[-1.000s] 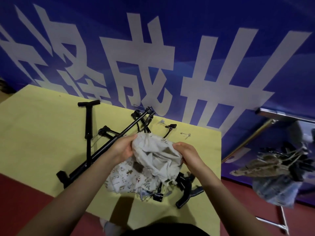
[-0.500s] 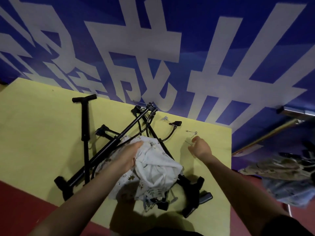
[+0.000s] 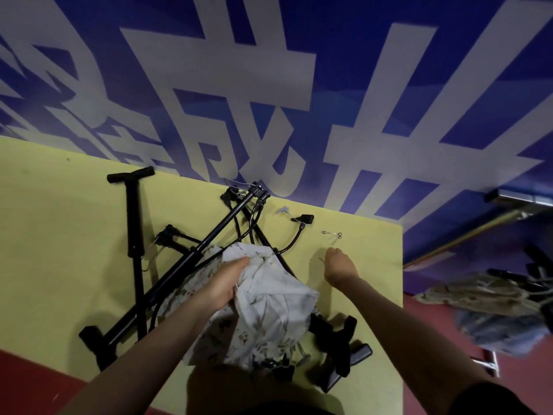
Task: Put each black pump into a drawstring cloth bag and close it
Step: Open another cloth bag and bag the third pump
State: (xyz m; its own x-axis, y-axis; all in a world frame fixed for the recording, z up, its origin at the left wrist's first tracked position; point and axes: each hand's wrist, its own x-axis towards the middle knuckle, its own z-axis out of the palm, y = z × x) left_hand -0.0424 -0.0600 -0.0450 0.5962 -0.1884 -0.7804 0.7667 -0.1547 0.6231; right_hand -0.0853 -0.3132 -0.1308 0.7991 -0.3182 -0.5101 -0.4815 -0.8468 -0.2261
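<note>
1. Yellow table point(image 3: 54, 235) stands against a blue banner point(image 3: 374, 31) bearing large white characters; red floor point(image 3: 27, 381) shows at the near edge.
2. Left hand point(image 3: 223, 283) grips a bunched cloth bag point(image 3: 269, 307), pale with a small dark print, fingers curled into the fabric near its upper end.
3. Cloth bag lies across the middle of the table, over the crossed black pumps.
4. One black pump point(image 3: 134, 235) lies left of the bag, its T-handle toward the banner; a second pump point(image 3: 209, 235) crosses it diagonally and runs under the cloth. Black pump feet point(image 3: 344, 348) protrude at the bag's near right.
5. Black hose point(image 3: 294, 239) curves out beyond the bag toward the banner.
6. Right hand point(image 3: 339, 263) is lowered to the table right of the bag, fingers drawn together at a thin item too small to identify; whether it is pinched cannot be told.
7. Small metal pin point(image 3: 333, 234) lies just beyond that hand.
8. More cloth point(image 3: 484, 298) is heaped off the table at right.
</note>
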